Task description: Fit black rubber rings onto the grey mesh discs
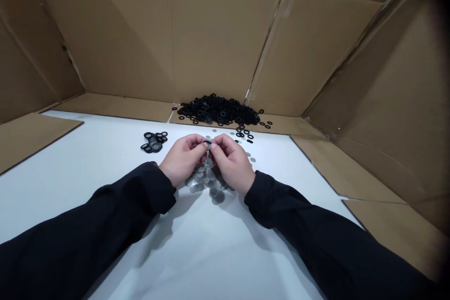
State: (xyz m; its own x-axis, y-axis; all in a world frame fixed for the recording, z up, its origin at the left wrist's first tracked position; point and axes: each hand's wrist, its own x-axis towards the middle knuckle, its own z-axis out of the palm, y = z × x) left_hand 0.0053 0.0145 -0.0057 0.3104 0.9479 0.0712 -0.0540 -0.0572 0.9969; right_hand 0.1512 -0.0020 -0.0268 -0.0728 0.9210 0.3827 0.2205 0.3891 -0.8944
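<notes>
My left hand (184,157) and my right hand (232,164) meet over the white table, thumbs and forefingers pinched together. Between their fingertips is a small black ring (207,142), like a rubber washer, mostly covered by the fingers. A bit of grey shows at the ring; whether it is a disc held with it, I cannot tell. Beneath both hands lies a loose heap of thin grey discs (218,196), partly hidden by them. To the left of my left hand is a small cluster of black rings (153,143), some with grey discs inside.
A large pile of black rings (220,110) rests against the back cardboard wall (218,33). Several stray rings (242,132) and discs lie between it and my right hand. Cardboard strips (323,168) border the white table (211,253), and cardboard walls rise at both sides.
</notes>
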